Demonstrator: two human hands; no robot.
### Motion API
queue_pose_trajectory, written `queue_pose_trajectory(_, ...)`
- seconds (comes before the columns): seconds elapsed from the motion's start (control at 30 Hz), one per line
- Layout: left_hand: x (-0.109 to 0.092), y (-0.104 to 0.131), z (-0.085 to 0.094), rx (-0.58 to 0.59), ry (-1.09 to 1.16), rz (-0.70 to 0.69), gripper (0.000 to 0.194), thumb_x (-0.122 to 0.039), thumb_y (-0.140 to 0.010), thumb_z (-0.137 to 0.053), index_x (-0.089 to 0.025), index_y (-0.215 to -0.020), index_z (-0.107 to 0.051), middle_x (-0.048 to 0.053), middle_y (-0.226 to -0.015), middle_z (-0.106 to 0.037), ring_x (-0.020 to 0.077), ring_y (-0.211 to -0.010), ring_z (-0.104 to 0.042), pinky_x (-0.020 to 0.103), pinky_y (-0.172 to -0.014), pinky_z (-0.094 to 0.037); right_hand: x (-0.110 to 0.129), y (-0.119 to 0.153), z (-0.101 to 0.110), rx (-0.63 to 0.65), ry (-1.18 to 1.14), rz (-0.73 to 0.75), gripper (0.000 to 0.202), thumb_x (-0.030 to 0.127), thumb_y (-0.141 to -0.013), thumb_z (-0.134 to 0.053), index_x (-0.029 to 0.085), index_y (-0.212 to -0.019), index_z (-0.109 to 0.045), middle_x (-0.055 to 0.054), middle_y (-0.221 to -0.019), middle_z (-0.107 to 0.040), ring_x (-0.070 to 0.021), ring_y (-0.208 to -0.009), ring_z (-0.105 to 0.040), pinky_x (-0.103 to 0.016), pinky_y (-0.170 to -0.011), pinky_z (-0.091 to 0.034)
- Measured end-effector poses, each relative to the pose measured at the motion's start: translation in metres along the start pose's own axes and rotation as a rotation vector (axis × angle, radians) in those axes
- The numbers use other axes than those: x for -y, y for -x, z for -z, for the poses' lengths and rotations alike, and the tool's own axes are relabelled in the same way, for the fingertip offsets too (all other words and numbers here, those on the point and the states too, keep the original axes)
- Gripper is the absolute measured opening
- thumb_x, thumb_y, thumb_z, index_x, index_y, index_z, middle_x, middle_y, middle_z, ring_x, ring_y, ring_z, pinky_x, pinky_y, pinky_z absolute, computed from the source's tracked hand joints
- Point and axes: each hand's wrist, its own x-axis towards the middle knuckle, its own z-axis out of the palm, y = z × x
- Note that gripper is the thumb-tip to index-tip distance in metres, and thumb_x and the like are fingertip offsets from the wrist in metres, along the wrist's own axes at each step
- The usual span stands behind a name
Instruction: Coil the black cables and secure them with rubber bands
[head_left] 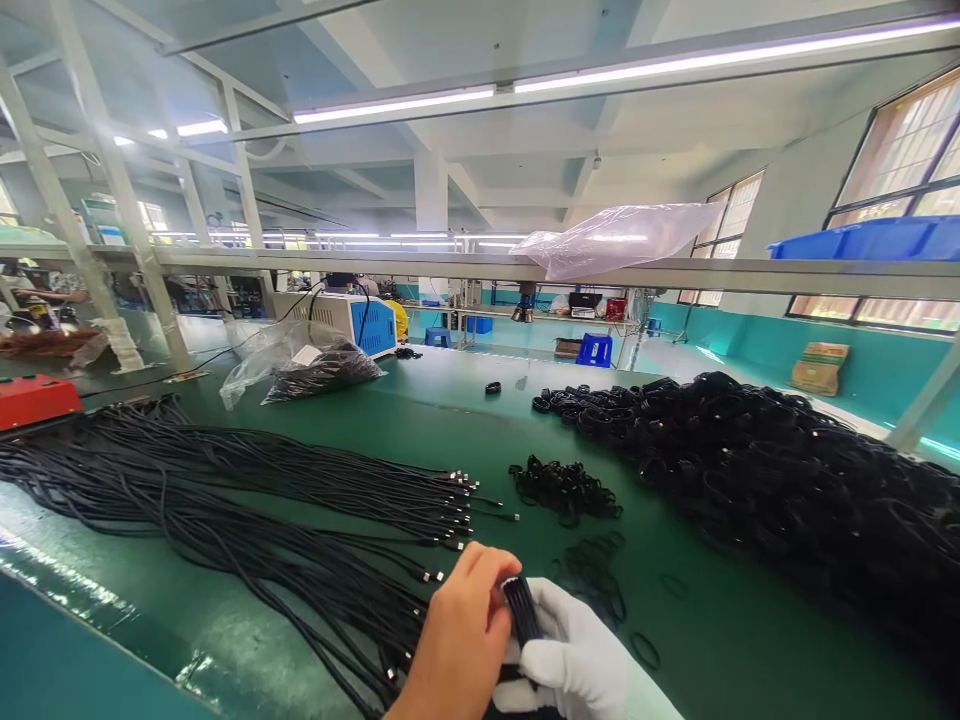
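My left hand (463, 635), bare, curls its thumb and fingers at the left side of a coiled black cable (523, 608). My right hand (589, 655), in a white glove, is closed round the same coil from the right. The coil stands upright between the hands, its lower part mostly hidden by fingers. To the left lie long straight black cables (300, 480) with metal plugs toward me. Thin black bands (592, 575) are spread on the green table beyond my right hand, and a small heap of black loops (566, 488) sits behind them.
A large pile of coiled black cables (780, 470) covers the right side. Toward the back are a clear bag (322, 370) of dark items and a blue-and-white machine (373, 325). A red box (37, 400) stands at far left; a shelf rail (450, 262) crosses above.
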Motion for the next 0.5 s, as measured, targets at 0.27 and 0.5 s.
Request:
queue_pose_trajectory(0.27,0.0,-0.015,-0.012,-0.007,-0.056,-0.021,0.028,-0.001,-0.063,-0.041,-0.018,-0.069,-0.063,-0.001,-0.069,-0.054,0.0136,-0.065,-0.054,0.023,-0.059,-0.039,-0.001,0.001,0.004,0.08,-0.139,-0.033,0.052,0.03,-0.061,-0.08,0.016,-0.106,-0.057,-0.008,-0.104,-0.06,-0.0209,-0.093,-0.061,-0.032,-0.074,-0.049)
queue_pose_trajectory(0.5,-0.018,-0.031,0.021,-0.026,0.037,0.026,0.027,-0.034,-0.072,-0.055,-0.02,-0.093,-0.065,0.001,-0.084,-0.063,0.0152,-0.064,-0.056,0.026,-0.062,-0.046,0.016,0.01,0.013,0.184,-0.426,0.032,0.049,0.042,-0.081,-0.059,0.01,-0.118,-0.054,-0.011,-0.109,-0.063,-0.0167,-0.081,-0.064,-0.028,-0.065,-0.051)
